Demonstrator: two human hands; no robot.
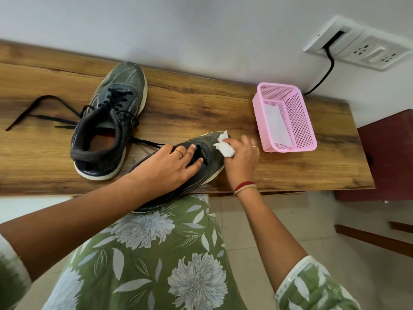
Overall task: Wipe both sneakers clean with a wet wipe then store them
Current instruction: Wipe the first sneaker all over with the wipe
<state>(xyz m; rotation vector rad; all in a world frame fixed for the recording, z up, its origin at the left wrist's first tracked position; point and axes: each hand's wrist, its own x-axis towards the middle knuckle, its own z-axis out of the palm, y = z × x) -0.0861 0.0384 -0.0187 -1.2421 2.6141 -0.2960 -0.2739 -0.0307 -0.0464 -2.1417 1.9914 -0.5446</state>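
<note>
Two grey-green sneakers with black laces lie on a wooden shelf (pixel 268 171). The far sneaker (pixel 111 121) stands upright at the left, its laces trailing left. The near sneaker (pixel 201 173) lies across the front edge, its heel overhanging. My left hand (pixel 169 166) rests over its laces, fingers spread and bent down on the tongue. My right hand (pixel 242 155) grips a crumpled white wet wipe (pixel 224 147) against the sneaker's toe.
A pink perforated basket (pixel 290 121) with a white wipe inside stands on the shelf at the right. Behind it a black cable (pixel 324 74) runs up to a wall socket panel (pixel 362 43). A dark red cabinet (pixel 388 153) adjoins the shelf's right end.
</note>
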